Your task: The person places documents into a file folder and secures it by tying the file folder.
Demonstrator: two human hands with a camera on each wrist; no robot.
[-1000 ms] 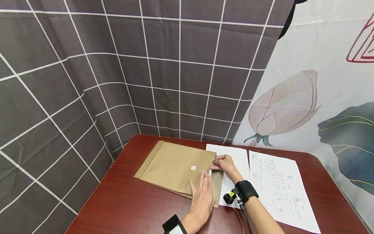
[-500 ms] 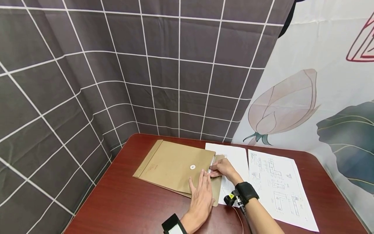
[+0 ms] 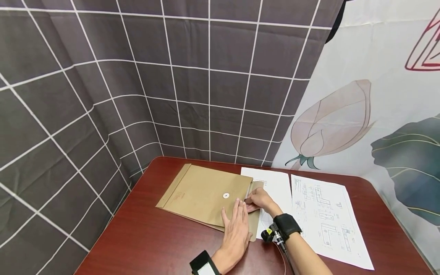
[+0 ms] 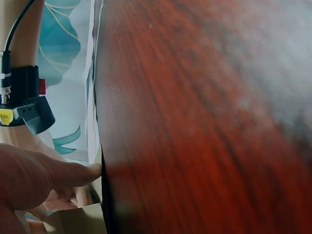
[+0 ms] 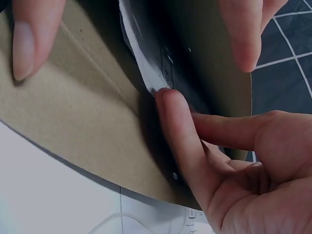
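A brown kraft document envelope (image 3: pixel 203 191) lies on the table with its mouth and flap (image 3: pixel 255 225) facing right. It has a white round button (image 3: pixel 225 195). My left hand (image 3: pixel 234 229) rests on the envelope beside its mouth, fingers straight. Fingers of my left hand (image 5: pixel 36 36) also show against the flap in the right wrist view. My right hand (image 3: pixel 259 199) reaches into the mouth. In the right wrist view its curled fingers and thumb pinch the edge of a white paper (image 5: pixel 146 63) inside the envelope. The rest of that paper is hidden inside.
One sheet with line drawings (image 3: pixel 330 221) lies at the right of the table (image 3: pixel 144 233). Another printed sheet (image 3: pixel 280 183) lies partly under the envelope flap and right arm. A thin cable (image 3: pixel 288 256) hangs from the right wrist camera. Grey checked cloth (image 3: pixel 192 88) rises behind the table.
My right hand has moved a little left and down, deeper into the envelope's mouth. Less of the white paper shows there. My left hand has stayed in place on the envelope.
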